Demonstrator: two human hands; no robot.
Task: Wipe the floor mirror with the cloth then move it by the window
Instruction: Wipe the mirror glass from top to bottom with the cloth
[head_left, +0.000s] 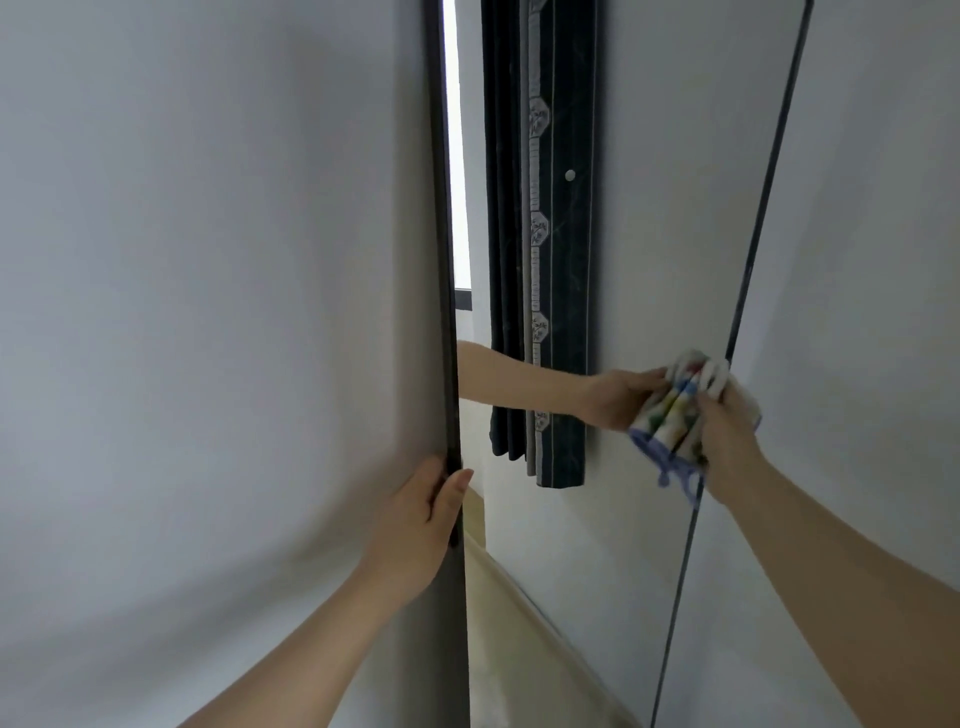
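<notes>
Gripped by the left hand is the left edge of the floor mirror. The bunched cloth — clutched in the right hand — is pressed to the glass near the right edge (curtain reflected alongside).

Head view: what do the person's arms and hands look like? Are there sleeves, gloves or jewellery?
Both forearms are bare up to the picture's edge; no sleeve shows. The left hand and the right hand wear no gloves, and no ring, watch or bracelet is visible. In the floor mirror the reflected right forearm is bare too.
</notes>
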